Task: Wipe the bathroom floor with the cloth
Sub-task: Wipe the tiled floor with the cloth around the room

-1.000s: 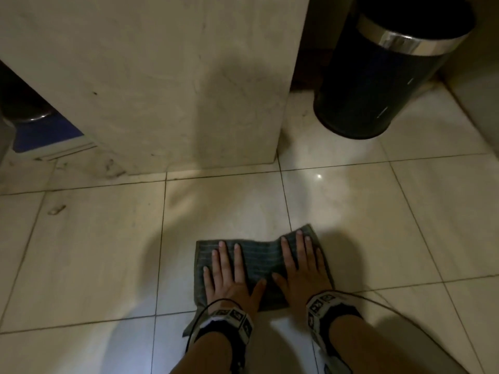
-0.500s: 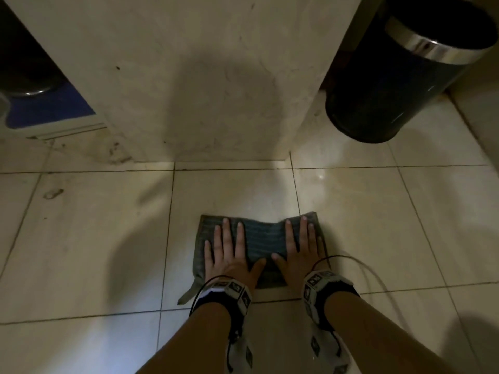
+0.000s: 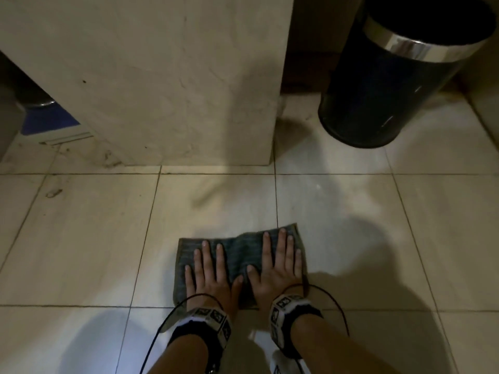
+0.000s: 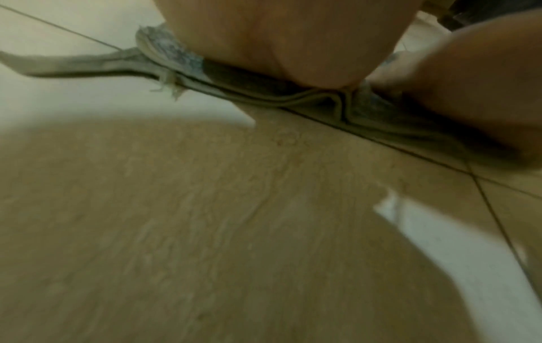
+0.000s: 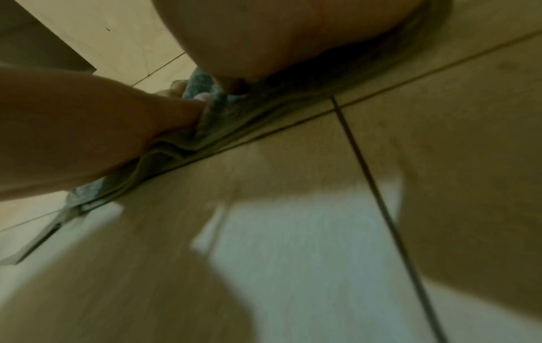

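A folded grey-blue cloth [image 3: 240,251] lies flat on the pale tiled floor [image 3: 81,238] in the lower middle of the head view. My left hand [image 3: 209,268] presses its left half with straight, spread fingers. My right hand [image 3: 279,261] presses the right half the same way, thumbs almost touching. In the left wrist view the cloth [image 4: 176,53] shows bunched folds under my left hand [image 4: 293,34], palm down, and a loose strip trails left. In the right wrist view the cloth [image 5: 205,120] is wrinkled under my right hand [image 5: 264,34]. The cloth under both palms is hidden.
A pale stone block [image 3: 162,76] stands on the floor just beyond the cloth. A dark round bin [image 3: 391,85] with a metal rim stands at the back right. A blue object [image 3: 48,122] sits at the far left. Dirt marks [image 3: 54,193] lie on the left tiles.
Both hands slid the cloth away from me toward the stone block, then drew it back; its right side now sits further forward than its left.
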The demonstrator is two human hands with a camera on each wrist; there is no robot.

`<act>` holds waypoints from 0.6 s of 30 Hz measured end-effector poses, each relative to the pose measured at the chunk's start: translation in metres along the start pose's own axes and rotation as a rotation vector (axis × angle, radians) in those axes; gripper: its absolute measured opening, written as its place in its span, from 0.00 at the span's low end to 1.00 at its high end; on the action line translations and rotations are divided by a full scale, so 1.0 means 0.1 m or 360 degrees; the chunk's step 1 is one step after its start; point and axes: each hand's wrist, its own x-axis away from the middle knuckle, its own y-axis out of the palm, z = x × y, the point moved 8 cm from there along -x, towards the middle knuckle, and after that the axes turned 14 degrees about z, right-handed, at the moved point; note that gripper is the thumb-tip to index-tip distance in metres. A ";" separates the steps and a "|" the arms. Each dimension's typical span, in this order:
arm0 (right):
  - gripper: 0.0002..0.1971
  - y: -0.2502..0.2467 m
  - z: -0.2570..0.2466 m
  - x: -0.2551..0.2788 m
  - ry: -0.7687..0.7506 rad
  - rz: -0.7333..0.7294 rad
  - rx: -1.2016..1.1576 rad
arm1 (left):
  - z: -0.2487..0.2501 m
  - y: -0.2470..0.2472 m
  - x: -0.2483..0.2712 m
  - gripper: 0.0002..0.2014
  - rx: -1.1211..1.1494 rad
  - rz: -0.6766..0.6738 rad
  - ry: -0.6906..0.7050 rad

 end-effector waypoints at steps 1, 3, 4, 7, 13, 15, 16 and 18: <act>0.41 0.03 0.00 -0.08 0.0016 -0.0004 0.0017 | -0.03 0.09 -0.02 0.40 -0.0021 -0.0009 -0.0010; 0.42 0.04 -0.05 -0.19 0.0034 -0.0001 0.0034 | 0.01 -0.06 -0.05 0.44 -0.0043 0.0026 -0.0043; 0.43 0.04 -0.09 -0.23 0.0054 0.0011 0.0029 | 0.01 -0.10 -0.10 0.47 -0.0066 0.0022 -0.0083; 0.43 0.06 -0.16 -0.39 0.0110 0.0088 0.0011 | 0.01 -0.12 -0.32 0.46 -0.0140 0.0003 -0.0156; 0.42 0.08 -0.15 -0.72 0.0046 -0.0108 0.0033 | 0.07 -0.27 -0.72 0.46 -0.0163 0.0051 0.0020; 0.41 0.02 -0.19 -0.90 0.0075 -0.0122 0.0054 | 0.11 -0.32 -0.91 0.46 -0.0158 0.0062 0.0064; 0.41 0.01 -0.20 -0.97 0.0105 -0.0147 0.0057 | 0.13 -0.34 -1.01 0.46 -0.0152 0.0051 0.0085; 0.41 0.00 -0.22 -1.07 0.0154 -0.0177 0.0080 | 0.16 -0.37 -1.19 0.46 -0.0174 0.0039 0.0136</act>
